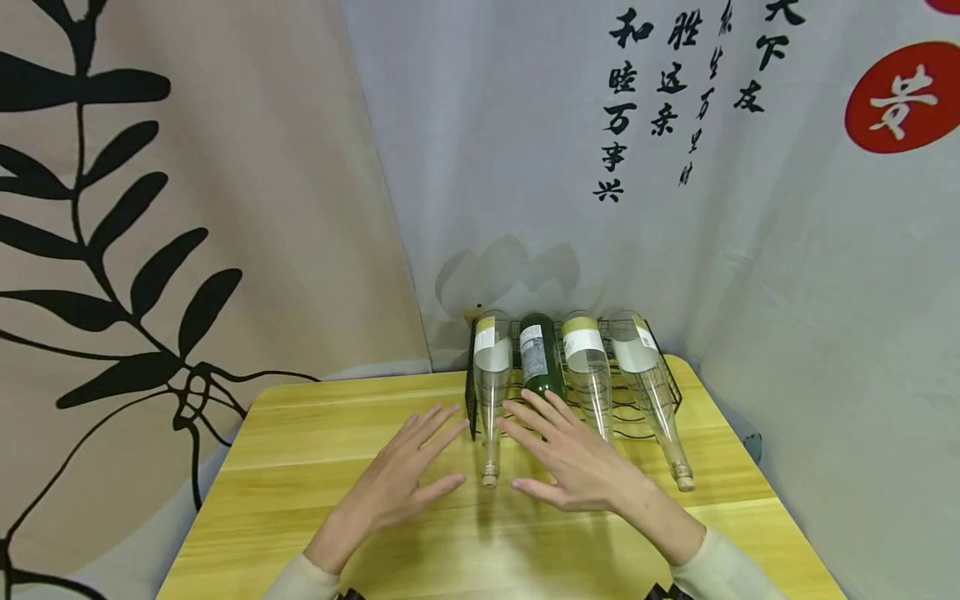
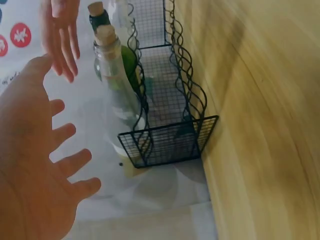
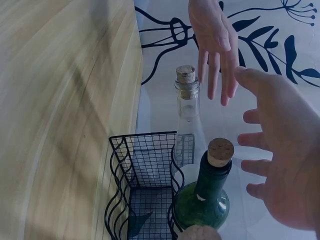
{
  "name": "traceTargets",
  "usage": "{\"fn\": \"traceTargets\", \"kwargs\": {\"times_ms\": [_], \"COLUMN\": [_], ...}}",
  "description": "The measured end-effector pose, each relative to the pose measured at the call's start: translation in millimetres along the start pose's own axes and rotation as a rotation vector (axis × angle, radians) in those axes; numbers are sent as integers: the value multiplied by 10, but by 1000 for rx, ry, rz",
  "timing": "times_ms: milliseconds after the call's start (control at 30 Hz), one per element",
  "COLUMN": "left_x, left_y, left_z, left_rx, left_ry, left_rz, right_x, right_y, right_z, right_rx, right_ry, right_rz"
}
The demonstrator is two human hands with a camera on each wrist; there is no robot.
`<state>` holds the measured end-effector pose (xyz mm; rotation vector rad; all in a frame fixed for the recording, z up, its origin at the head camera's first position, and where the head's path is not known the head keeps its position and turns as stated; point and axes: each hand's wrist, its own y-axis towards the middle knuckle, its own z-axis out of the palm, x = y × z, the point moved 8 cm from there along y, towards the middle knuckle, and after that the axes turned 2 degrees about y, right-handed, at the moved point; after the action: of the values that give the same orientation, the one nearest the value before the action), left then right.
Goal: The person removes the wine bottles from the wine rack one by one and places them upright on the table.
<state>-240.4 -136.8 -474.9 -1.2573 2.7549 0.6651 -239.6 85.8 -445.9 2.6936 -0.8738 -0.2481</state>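
Both hands are raised over the table with fingers spread, holding nothing. The left hand hovers left of a clear corked bottle that lies on a black wire rack. To that bottle's right is the right hand, overlapping the lower part of a dark green bottle in the head view. Two more clear bottles with pale labels, one in the middle right and one at the right end, lie alongside. In the right wrist view, the green bottle's cork stands near the right fingertips.
The rack stands at the back of a light wooden table, close against a pale cloth backdrop with black writing. A beige cloth with a black leaf print hangs on the left.
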Motion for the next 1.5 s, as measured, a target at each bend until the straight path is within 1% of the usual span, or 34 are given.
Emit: {"fn": "traceTargets", "kwargs": {"times_ms": [167, 300, 433, 533, 633, 833, 1000, 1167, 1267, 1333, 1433, 1500], "left_x": [156, 298, 419, 489, 551, 642, 697, 754, 789, 797, 801, 790], "left_y": [11, 34, 88, 131, 165, 253, 334, 407, 456, 501, 570, 614], "left_z": [89, 175, 259, 296, 325, 412, 529, 626, 672, 696, 726, 723], "left_rx": [-3, -7, -28, -68, -95, -100, -75, -63, -69, -69, -70, -66], "left_ry": [-154, -280, -382, -431, -472, -575, -667, -721, -741, -766, -819, -861], "left_rz": [-95, -179, -223, -235, -267, -351, -432, -504, -527, -525, -521, -532], "right_x": [-17, -29, -38, -33, -20, -4, 18, 22, 27, 34, 47, 57], "right_y": [37, 72, 110, 149, 198, 271, 317, 358, 379, 393, 418, 437], "right_z": [-14, -4, 16, 19, 23, 56, 95, 126, 147, 167, 205, 234], "right_rx": [12, 38, 59, 62, 72, 116, 143, 162, 184, 205, 237, 255], "right_ry": [21, 33, 30, 19, 14, -3, -14, -21, -26, -34, -48, -57], "right_rz": [-5, -3, -9, -23, -31, -39, -79, -118, -137, -147, -159, -164]}}
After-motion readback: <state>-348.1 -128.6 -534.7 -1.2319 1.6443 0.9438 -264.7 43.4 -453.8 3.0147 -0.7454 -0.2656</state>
